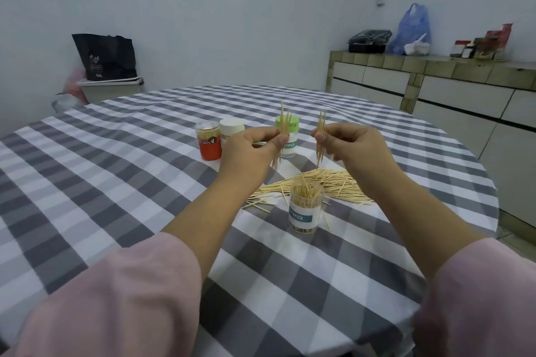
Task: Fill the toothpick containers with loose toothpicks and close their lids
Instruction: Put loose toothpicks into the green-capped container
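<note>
Pale wooden toothpicks stand upright in both hands, raised above the checked tablecloth (116, 182). The left hand (249, 151) pinches a small bundle (282, 136) between thumb and fingertips, the sticks poking out above and below the pinch. The right hand (356, 148) is closed the same way on a second bundle (321, 136), level with the first and a little apart from it.

Below and between the two grips, nearer the person, stands the open clear container (306, 206), lidless, labelled and already packed with toothpicks. The loose pile (324, 182) lies on the cloth just beyond it, directly under the right hand's bundle.

Beyond the left grip stand three more containers: a green-lidded one (287, 136) right behind the left bundle, a white-lidded one (232, 127), and a red one (209, 140) farthest to the left, all with lids on.
</note>
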